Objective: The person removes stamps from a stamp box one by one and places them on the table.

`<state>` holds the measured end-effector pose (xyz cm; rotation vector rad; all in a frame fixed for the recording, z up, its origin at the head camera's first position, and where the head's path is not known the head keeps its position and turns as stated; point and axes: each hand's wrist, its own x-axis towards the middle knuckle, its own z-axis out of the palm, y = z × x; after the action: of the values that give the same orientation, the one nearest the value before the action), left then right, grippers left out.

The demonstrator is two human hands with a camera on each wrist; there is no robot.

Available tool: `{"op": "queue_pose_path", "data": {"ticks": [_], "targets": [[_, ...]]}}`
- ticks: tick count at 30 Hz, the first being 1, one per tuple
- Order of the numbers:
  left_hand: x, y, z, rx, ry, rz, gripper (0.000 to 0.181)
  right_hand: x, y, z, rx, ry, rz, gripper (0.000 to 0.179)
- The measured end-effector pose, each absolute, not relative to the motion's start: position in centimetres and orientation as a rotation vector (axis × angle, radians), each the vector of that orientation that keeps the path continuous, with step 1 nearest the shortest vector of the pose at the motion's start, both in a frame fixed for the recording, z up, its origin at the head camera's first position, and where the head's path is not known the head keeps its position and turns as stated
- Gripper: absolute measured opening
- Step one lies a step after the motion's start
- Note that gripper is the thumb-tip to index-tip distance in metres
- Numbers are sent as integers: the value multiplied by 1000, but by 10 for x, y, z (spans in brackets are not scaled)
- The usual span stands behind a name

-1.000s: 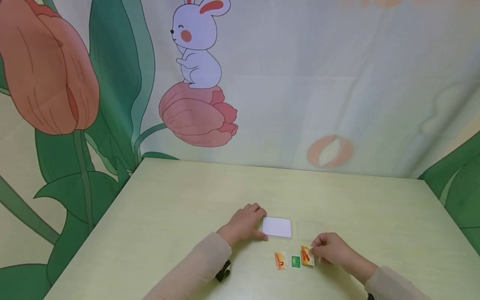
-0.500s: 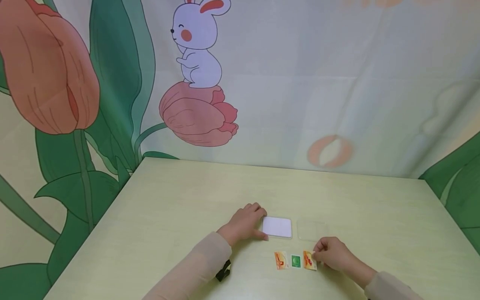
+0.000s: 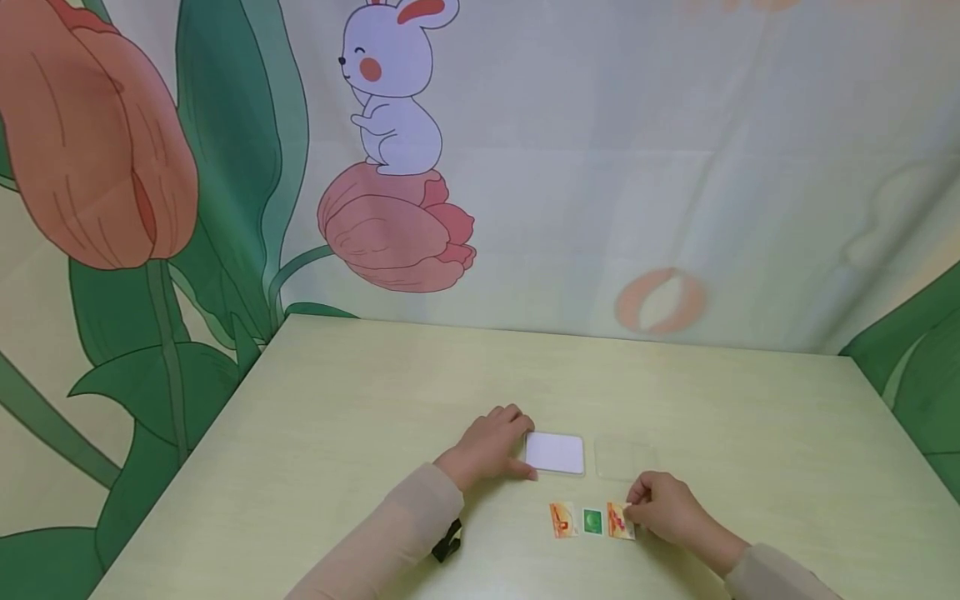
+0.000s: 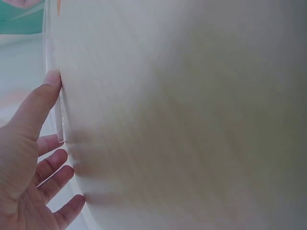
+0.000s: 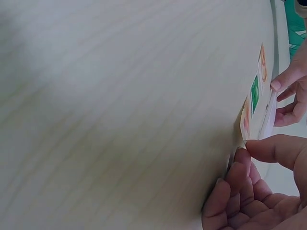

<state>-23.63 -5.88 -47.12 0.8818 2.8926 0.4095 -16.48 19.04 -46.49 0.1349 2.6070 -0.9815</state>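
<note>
My left hand (image 3: 489,447) spans the left end of a flat white rectangle with clear edges, like a thin case (image 3: 554,453). In the left wrist view the thumb (image 4: 53,79) lies on the clear edge, with the other fingertips at the tabletop. My right hand (image 3: 666,504) pinches the right edge of a small orange picture card (image 3: 618,520) between thumb and index finger. In the right wrist view that card (image 5: 245,120) stands tilted, its held edge at the fingertips. Left of it lie a small green card (image 3: 592,522) and another orange picture card (image 3: 562,520), in a row.
A clear, flat rectangular piece (image 3: 624,458) lies right of the white case, just beyond the right hand. The pale table (image 3: 375,392) reaches back to a printed cloth (image 3: 570,167) with a rabbit and tulips. A black strap-like item (image 3: 447,542) shows by the left sleeve.
My right hand has moved slightly right and nearer, bringing the orange card into line with the other two cards. The left hand stays at the white case.
</note>
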Motion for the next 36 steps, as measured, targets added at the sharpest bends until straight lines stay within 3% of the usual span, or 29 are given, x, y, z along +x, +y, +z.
{"op": "queue_pose_path", "data": {"ticks": [36], "targets": [[-236, -59, -470, 872, 2881, 427, 61, -166, 188, -464, 30, 2683, -843, 15]]}}
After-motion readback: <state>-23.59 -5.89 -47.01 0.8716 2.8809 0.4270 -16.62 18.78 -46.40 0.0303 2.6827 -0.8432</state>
